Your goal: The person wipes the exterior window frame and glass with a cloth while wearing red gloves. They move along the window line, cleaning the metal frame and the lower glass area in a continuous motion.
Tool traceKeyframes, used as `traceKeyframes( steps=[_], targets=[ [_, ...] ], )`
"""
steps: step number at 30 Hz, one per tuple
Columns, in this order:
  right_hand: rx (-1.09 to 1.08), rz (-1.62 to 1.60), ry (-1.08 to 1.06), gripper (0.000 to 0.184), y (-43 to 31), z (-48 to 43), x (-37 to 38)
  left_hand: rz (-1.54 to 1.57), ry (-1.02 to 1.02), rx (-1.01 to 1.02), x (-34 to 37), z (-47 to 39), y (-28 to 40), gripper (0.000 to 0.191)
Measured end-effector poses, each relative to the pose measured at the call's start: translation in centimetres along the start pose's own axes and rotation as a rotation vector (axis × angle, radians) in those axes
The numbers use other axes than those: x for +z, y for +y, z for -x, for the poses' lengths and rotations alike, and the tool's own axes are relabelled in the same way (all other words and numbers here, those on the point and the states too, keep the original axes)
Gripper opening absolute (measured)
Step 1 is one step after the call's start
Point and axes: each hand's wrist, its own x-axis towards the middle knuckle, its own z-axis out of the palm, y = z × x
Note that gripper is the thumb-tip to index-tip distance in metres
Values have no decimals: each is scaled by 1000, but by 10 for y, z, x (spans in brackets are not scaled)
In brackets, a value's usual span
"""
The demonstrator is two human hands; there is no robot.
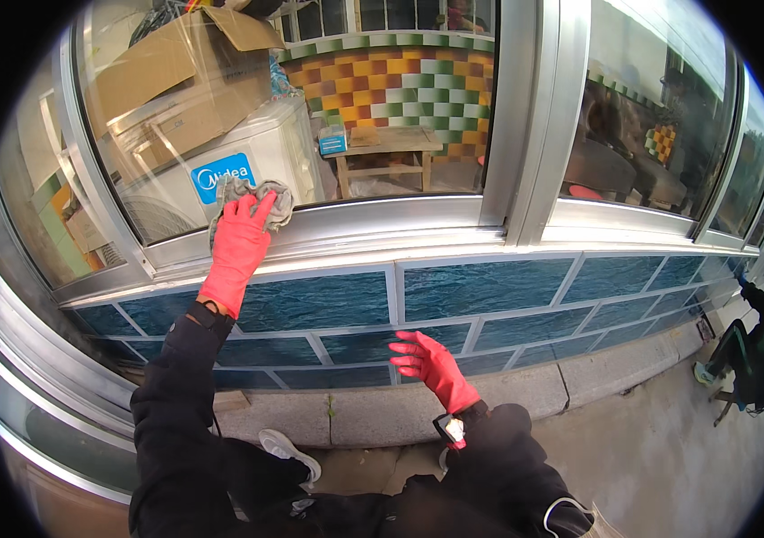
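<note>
My left hand [239, 249], in a red rubber glove, presses a crumpled grey cloth [275, 206] against the lower part of a window pane [382, 176]. The cloth lies just above the silver metal window frame [382, 218]. My right hand [430, 366], gloved in red too, hangs in the air before the blue-tiled wall [328, 299] below the window. Its fingers are spread and a little bent, with nothing in them. A watch [451, 428] sits on the right wrist, and a dark band [210, 316] circles the left.
Behind the glass stand a white Midea appliance [281, 155], an open cardboard box [186, 94] and a wooden bench [388, 142]. A stone ledge [382, 417] runs along the wall's foot. At far right a person [755, 343] sits on a low stool by the wall. A metal-framed door [59, 376] stands at left.
</note>
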Motion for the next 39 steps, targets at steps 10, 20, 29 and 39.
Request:
traceKeyframes(
  steps=[10,20,29,39],
  targets=[
    [-55,13,45,52,1,10,-15,16,29,-853,-71,101,-202,67],
    [-41,-17,29,50,1,8,-18,222,298,-973,-14,82,-177,70],
    [-50,-11,-22,52,-1,-4,-2,392,291,-908,4,47,-64,72],
    [103,-25,25,45,33,-36,2,1298,104,-317,-56,-38,162,70]
  ],
)
